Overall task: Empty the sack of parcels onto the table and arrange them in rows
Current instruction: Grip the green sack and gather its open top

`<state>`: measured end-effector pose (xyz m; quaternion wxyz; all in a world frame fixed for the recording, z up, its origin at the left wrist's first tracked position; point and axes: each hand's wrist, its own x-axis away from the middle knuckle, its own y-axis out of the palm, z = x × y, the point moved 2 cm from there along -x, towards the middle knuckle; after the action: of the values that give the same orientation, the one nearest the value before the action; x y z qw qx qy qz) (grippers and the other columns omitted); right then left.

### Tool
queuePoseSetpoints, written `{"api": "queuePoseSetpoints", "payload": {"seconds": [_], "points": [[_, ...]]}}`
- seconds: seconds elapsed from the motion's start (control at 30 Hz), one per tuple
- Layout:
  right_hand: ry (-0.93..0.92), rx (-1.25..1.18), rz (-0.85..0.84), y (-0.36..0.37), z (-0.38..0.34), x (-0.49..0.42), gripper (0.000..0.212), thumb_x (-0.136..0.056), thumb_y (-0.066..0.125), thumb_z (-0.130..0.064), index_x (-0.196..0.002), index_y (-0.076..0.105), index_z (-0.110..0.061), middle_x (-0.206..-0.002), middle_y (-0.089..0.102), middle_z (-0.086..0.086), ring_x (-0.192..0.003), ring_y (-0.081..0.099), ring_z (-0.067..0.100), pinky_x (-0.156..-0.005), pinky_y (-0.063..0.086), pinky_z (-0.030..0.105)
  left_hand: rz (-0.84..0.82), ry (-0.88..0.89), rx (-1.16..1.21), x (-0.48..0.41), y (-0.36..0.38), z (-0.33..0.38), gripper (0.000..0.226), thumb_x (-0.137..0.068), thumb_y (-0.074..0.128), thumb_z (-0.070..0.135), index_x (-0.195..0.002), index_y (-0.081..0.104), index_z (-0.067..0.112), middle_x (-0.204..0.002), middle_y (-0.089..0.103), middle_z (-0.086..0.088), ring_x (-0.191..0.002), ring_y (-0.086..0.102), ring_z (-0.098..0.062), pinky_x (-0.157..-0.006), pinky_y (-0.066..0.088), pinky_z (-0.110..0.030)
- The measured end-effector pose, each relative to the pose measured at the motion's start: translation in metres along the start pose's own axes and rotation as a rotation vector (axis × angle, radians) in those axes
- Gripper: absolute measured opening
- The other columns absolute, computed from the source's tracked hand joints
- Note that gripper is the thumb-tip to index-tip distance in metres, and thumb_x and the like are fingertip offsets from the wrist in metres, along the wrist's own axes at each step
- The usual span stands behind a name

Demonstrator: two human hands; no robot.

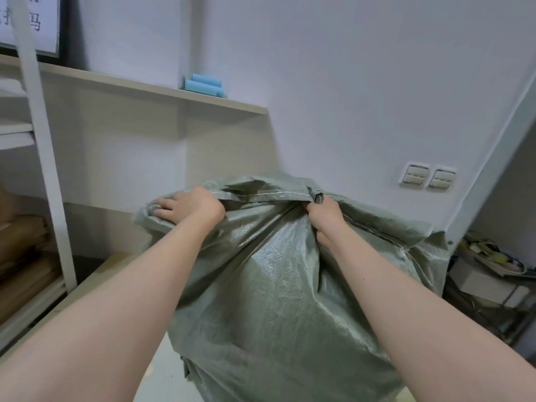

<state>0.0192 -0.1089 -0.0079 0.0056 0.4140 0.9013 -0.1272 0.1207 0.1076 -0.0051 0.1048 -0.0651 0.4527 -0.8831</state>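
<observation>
So the person has a big grey-green woven sack [275, 285] right in front of them, bulging and taking up most of the middle of the view. It's standing on the pale bench [162, 369], with the stitched seam end up top. Whatever's inside is hidden by the fabric.

Both hands are on that top end. The left hand [188, 207] sits on the top-left corner, fingers [161, 208] wrapped over the edge and holding the material. The right hand [324, 219] is balled up tight, a fistful of bunched fabric in it just beside the seam, with creases fanning down from the grip. Both bare forearms reach in from the bottom corners of the frame.

Background stuff: a light wooden shelf [145, 88] runs along the wall [348, 82] behind, with a couple of blue rolls [203, 84] lying on it. Two wall switches [427, 177] sit to the right of the sack. On the left there's a white metal rack [43, 140] with brown cardboard [20, 245] stacked low in it. Far right, low down, there's a cluttered pile [493, 256], too blurry to make out.
</observation>
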Motion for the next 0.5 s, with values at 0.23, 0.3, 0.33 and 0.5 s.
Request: {"api": "queuePoseSetpoints", "payload": {"seconds": [0.23,0.3,0.33,0.5], "points": [[-0.162,-0.364,0.08,-0.013,-0.039,0.009,0.03,-0.087,0.05,0.008,-0.101,0.067,-0.013,-0.105,0.069,0.014,-0.105,0.065,0.035,-0.096,0.051,0.053,-0.035,0.306,0.885,0.015,-0.033,0.037,0.008,-0.097,0.042,0.016,-0.101,0.049,0.014,-0.096,0.056,-0.009,-0.084,0.051,-0.027,-0.072,0.042,-0.035],[-0.221,-0.386,0.114,-0.02,-0.053,0.0,0.032,-0.085,0.051,0.007,-0.108,0.067,-0.009,-0.108,0.069,0.016,-0.106,0.064,0.035,-0.097,0.05,0.054,-0.025,0.349,1.012,0.025,-0.04,0.051,0.003,-0.099,0.042,0.016,-0.098,0.045,0.016,-0.091,0.054,-0.004,-0.082,0.049,-0.024,-0.071,0.039,-0.031],[-0.25,-0.388,0.135,-0.024,-0.062,-0.004,0.031,-0.084,0.053,0.005,-0.108,0.067,-0.009,-0.107,0.07,0.016,-0.105,0.065,0.036,-0.096,0.05,0.055,-0.01,0.391,1.043,0.028,-0.045,0.059,0.003,-0.099,0.042,0.017,-0.098,0.044,0.017,-0.089,0.054,-0.002,-0.083,0.049,-0.023,-0.072,0.039,-0.031],[-0.426,-0.386,0.128,-0.035,-0.093,-0.024,0.029,-0.085,0.053,0.004,-0.102,0.068,-0.013,-0.101,0.071,0.011,-0.096,0.067,0.026,-0.092,0.054,0.048,0.135,0.575,0.802,0.026,-0.055,0.092,0.01,-0.099,0.042,0.024,-0.104,0.043,0.016,-0.094,0.059,-0.006,-0.093,0.056,-0.031,-0.082,0.048,-0.042]]}}
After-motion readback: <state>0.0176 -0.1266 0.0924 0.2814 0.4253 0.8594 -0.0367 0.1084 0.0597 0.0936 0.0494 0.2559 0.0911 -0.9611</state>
